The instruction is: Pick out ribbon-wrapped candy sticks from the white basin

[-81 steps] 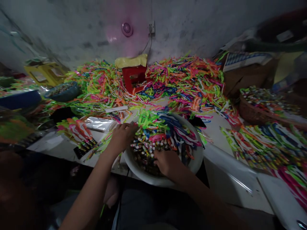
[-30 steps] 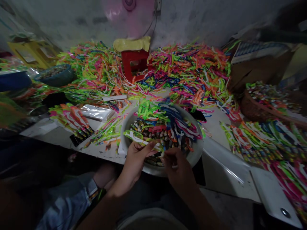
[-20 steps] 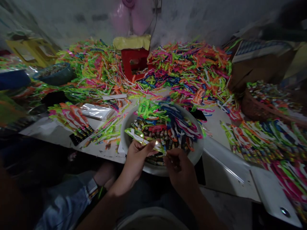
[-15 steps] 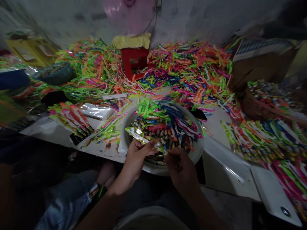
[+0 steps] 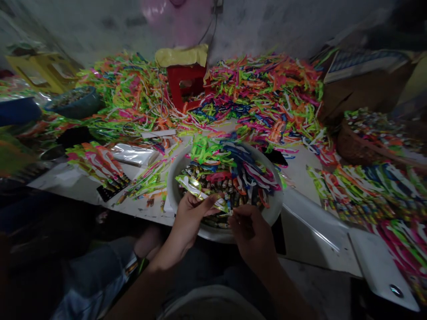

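Over a round white basin (image 5: 276, 209), my left hand (image 5: 191, 218) pinches a yellow-green and white plastic piece (image 5: 193, 186) in a clear shiny wrapper. The piece slants down from upper left to lower right. At its lower right end is my right hand (image 5: 250, 226), its fingers closed together; what they grip there is too small and dark to name. Inside the basin lie dark cylindrical pieces (image 5: 228, 184) with bright green strips (image 5: 208, 151) and blue strips (image 5: 236, 155) above them.
Colourful plastic strips (image 5: 267, 89) are heaped along the wall around a red stool (image 5: 187, 84). Clear bags (image 5: 133, 153) lie left of the basin, and finished-looking rows of wrapped pieces (image 5: 373, 186) lie right. A white device (image 5: 380, 266) sits at the right edge. Someone's knee (image 5: 150, 242) shows lower left.
The view has shifted very slightly. Both hands keep nearly the same place and grip, and the wrapped piece is tilted a little differently.
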